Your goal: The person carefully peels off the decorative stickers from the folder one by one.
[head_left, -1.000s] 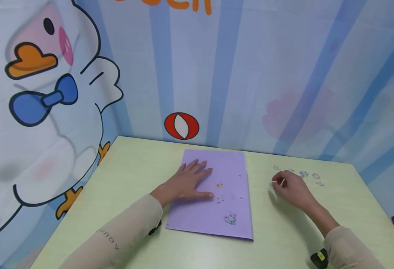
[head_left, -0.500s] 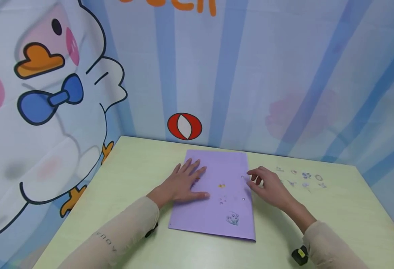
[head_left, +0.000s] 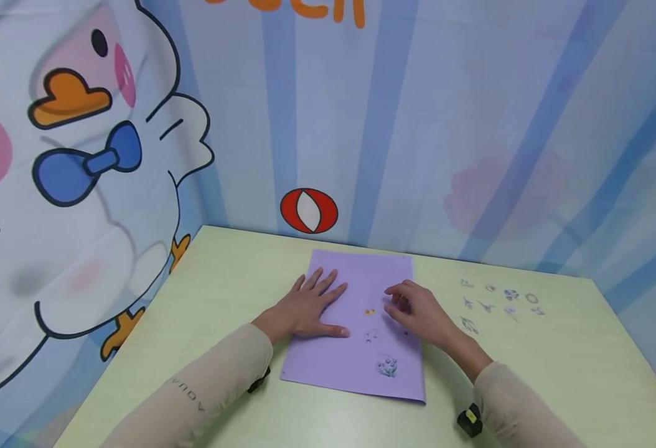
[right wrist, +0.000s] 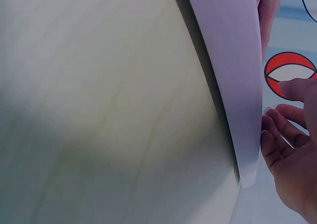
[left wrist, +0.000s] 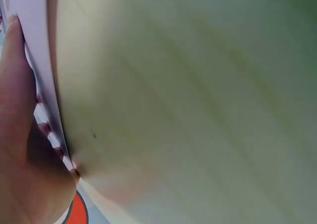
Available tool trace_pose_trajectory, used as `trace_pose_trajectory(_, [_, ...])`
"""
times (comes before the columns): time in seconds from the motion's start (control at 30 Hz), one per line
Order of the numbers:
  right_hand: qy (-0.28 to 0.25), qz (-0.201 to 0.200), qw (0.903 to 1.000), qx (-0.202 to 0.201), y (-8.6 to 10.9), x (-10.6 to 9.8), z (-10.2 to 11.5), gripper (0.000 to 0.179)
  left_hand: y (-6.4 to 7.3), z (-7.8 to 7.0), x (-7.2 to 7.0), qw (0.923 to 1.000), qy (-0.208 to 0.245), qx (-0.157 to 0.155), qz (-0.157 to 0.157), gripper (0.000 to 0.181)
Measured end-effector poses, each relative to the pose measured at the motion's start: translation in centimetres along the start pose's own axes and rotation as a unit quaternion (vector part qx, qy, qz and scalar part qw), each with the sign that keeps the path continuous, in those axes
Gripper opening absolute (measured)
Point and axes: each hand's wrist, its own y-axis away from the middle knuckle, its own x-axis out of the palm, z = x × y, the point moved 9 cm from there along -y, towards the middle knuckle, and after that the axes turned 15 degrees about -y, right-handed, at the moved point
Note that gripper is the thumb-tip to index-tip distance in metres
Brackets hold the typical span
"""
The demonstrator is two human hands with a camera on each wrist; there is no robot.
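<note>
On the table lies a purple folder (head_left: 356,274) bearing several small decorations. These include a yellow sticker (head_left: 370,312), a faint purple sticker (head_left: 371,336) and a plant-like sticker (head_left: 386,366). Spread fingers of my left hand (head_left: 308,313) rest on the folder's left half, pressing it flat. Above its right half is my right hand (head_left: 420,313), fingers curled, with thumb and index tips near each other. Whether a thin clear sticker sits between them cannot be made out. In the right wrist view the right hand (right wrist: 292,144) shows beyond the folder's raised edge (right wrist: 223,60).
Several loose stickers (head_left: 511,295) lie in rows on the table at the right, with a plant-shaped one (head_left: 468,325) closest to the right forearm. The pale yellow table (head_left: 238,274) meets a printed cloth backdrop (head_left: 328,124). Small black devices (head_left: 470,420) sit at the wrists.
My right hand has moved left from the loose stickers on the table to over the folder's right half. The left hand has stayed on the folder. The head view has shifted slightly.
</note>
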Motion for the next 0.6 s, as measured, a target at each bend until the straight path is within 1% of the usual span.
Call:
trace_pose_trajectory(0.13, [-0.002, 0.010, 0.9998, 0.015, -0.2, 0.6, 0.0, 0.030, 0.0, 0.0, -0.1, 1.0000, -0.006, 0.000, 0.006, 0.108])
trace_pose_trajectory(0.23, [-0.001, 0.021, 0.9994, 0.029, -0.3, 1.2, -0.3, 0.031, -0.1, 0.0, 0.0, 0.9998, -0.017, -0.003, 0.010, 0.109])
trace_pose_trajectory(0.33, [0.005, 0.023, 0.9991, 0.035, -0.3, 1.6, -0.7, 0.031, -0.2, 0.0, 0.1, 0.9996, -0.024, -0.006, 0.013, 0.109])
trace_pose_trajectory(0.6, [0.037, 0.031, 0.9987, 0.017, -0.6, 2.5, -0.7, 0.026, -0.4, 0.0, 0.0, 0.9993, -0.034, -0.006, 0.013, 0.110])
